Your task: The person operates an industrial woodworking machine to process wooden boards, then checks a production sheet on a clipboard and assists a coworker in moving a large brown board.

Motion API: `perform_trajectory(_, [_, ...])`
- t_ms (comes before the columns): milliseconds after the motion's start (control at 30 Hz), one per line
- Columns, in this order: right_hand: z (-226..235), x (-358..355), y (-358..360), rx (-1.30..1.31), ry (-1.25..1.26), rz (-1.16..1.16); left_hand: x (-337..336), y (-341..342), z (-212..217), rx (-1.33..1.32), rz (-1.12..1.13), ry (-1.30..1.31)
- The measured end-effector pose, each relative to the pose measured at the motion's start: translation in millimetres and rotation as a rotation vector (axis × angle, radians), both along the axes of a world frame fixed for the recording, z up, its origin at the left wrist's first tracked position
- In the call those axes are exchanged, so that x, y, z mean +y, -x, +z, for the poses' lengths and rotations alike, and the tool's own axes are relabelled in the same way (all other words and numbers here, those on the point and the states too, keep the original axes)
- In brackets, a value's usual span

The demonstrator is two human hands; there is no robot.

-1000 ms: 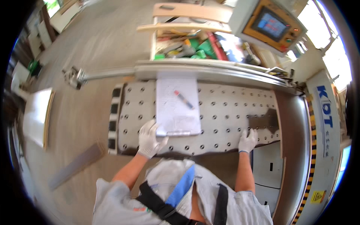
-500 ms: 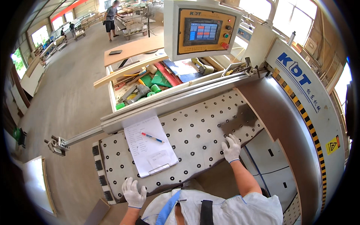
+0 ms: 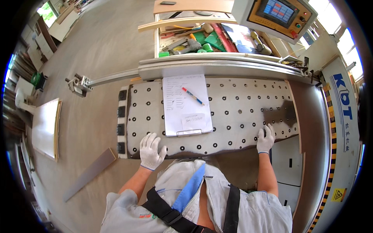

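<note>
Both my hands wear white knit gloves and rest on the near edge of a pale machine table [image 3: 217, 143] studded with black-ringed holes. Near the table's left end lies my left hand [image 3: 152, 150], fingers spread, holding nothing. Toward the right end, my right hand [image 3: 265, 138] also lies with its fingers stretched out, beside a dark worn patch [image 3: 280, 113]. Between them, closer to the left hand, is a clipboard with handwritten white sheets [image 3: 184, 97], its metal clip toward me. A red, white and blue pen [image 3: 193, 96] lies aslant on the paper, untouched by either hand.
A metal fence rail [image 3: 217, 69] runs along the table's far side. Behind it stands a tray of tools and green parts [image 3: 202, 40], beside a control panel [image 3: 278, 15]. A brown panel [image 3: 311, 171] curves past the right end. One loose board [image 3: 91, 173] lies on the floor at left.
The view has tilted down and turned, so the table now looks level and more of my torso shows. Both hands stay on the table edge; the clipboard and pen lie as before.
</note>
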State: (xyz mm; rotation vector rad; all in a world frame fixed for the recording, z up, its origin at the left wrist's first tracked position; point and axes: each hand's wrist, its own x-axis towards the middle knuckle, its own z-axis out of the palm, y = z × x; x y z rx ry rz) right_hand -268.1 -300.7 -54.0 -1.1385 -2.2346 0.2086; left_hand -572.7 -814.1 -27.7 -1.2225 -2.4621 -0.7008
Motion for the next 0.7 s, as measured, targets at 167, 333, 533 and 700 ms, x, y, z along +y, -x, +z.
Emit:
perform_trajectory(167, [0.7, 0.8, 3.5, 0.002, 0.03, -0.005, 0.2, -0.7, -2.4, 0.01, 0.015, 0.005])
perform_trajectory(333, [3.9, 0.0, 5.7, 0.017, 0.035, 0.0, 3.0, 0.9, 0.7, -0.001, 0.014, 0.002])
perform_trajectory(533, [3.1, -0.4, 3.8, 0.002, 0.031, -0.006, 2.9, -0.6, 1.3, -0.012, 0.018, 0.001])
perform_trajectory(700, [2.9, -0.2, 7.2, 0.016, 0.047, -0.009, 1.9, 1.1, 0.1, -0.008, 0.012, 0.002])
